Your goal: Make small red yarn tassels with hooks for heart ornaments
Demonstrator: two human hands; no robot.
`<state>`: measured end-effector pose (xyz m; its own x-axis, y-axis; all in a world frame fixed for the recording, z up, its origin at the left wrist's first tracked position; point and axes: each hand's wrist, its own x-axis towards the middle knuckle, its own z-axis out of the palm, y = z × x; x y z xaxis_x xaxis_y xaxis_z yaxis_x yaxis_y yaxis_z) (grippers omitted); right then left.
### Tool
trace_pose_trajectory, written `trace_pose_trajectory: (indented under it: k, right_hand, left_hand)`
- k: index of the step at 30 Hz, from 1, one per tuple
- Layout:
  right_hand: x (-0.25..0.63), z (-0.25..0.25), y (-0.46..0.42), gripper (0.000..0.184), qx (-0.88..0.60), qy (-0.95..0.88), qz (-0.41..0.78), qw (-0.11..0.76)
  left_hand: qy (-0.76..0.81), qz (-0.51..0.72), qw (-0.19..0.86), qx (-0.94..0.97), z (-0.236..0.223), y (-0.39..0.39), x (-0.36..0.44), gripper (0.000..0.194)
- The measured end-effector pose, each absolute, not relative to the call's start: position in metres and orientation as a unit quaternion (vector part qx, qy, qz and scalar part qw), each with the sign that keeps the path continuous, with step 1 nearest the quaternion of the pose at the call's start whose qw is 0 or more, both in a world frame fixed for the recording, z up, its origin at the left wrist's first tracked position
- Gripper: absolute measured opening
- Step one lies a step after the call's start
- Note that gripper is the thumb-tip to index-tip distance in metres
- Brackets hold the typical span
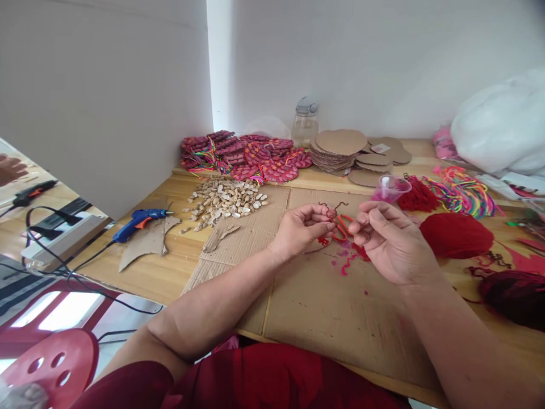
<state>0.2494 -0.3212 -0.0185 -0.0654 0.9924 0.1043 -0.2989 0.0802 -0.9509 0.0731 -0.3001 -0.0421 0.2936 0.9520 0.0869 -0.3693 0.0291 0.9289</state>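
Observation:
My left hand (303,230) is closed in a pinch on a short, curly piece of dark red yarn (333,210), whose ends stick up above the fingertips. To its right, my right hand (394,241) is raised with thumb and fingers pressed together; what they hold, if anything, is too small to make out. Between and behind both hands lie orange-handled scissors (342,228), partly hidden. Red yarn scraps (347,264) are scattered below them on a flat cardboard sheet (323,312).
Peanut shells (227,201) and a blue glue gun (138,222) lie left. Decorated red pieces (264,159), a bottle (305,122) and stacked cardboard discs (338,149) stand behind. A small plastic cup (389,188), a red yarn ball (455,234) and a dark yarn ball (515,296) are right.

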Motion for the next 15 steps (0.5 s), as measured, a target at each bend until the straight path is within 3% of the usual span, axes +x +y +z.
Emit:
trace_pose_trajectory:
  k: [9, 15]
  right_hand:
    - [0.236, -0.032, -0.324, 0.046, -0.476, -0.52, 0.535, 0.465]
    - [0.23, -0.039, -0.327, 0.032, -0.514, -0.575, 0.392, 0.501]
  left_hand:
    - [0.364, 0.522, 0.537, 0.553, -0.039, -0.307, 0.076, 0.039]
    - [0.384, 0.512, 0.451, 0.622, -0.045, -0.311, 0.079, 0.043]
